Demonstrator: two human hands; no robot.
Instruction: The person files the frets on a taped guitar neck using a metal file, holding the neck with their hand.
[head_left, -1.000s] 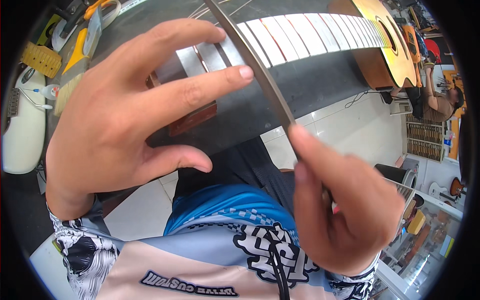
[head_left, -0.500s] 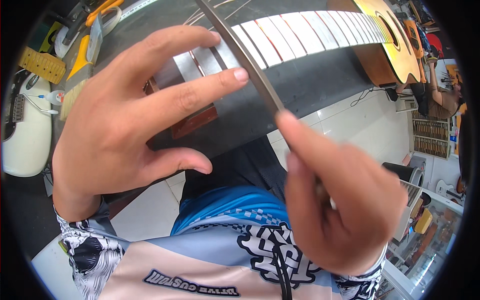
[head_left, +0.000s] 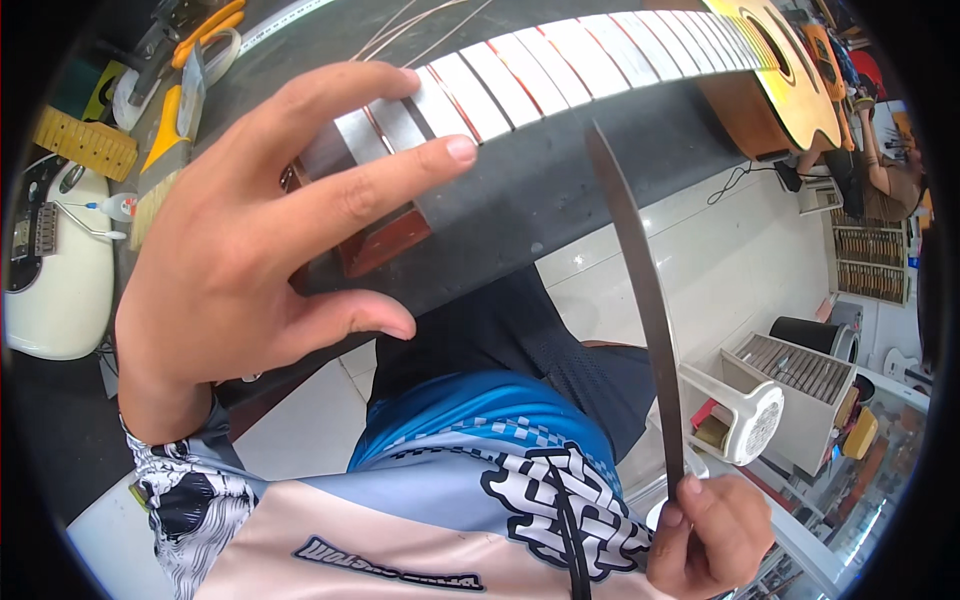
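Note:
A long, flat metal file (head_left: 640, 270) is held by one end in my right hand (head_left: 712, 535), low at the right. The blade points up and away, its far tip close to the near edge of the guitar neck (head_left: 560, 72) and apart from it. White strips cover the fretboard between the frets. My left hand (head_left: 245, 215) spreads over the headstock end of the neck. Its index and middle fingertips rest on the strips; the thumb sticks out on the near side. Beneath the hand, the reddish-brown headstock (head_left: 385, 245) is partly hidden. The acoustic guitar body (head_left: 805, 90) lies far right.
On the dark bench (head_left: 480, 215) at left are a white electric guitar body (head_left: 65, 285), a yellow-handled brush (head_left: 160, 165), a small bottle (head_left: 120, 207) and orange-handled scissors (head_left: 205, 35). A white stool (head_left: 735, 405) stands right; another person (head_left: 885, 190) is beyond.
My right hand has drawn back toward me and down to the right, bringing the file off the fretboard. The left hand stays nearly in place on the neck.

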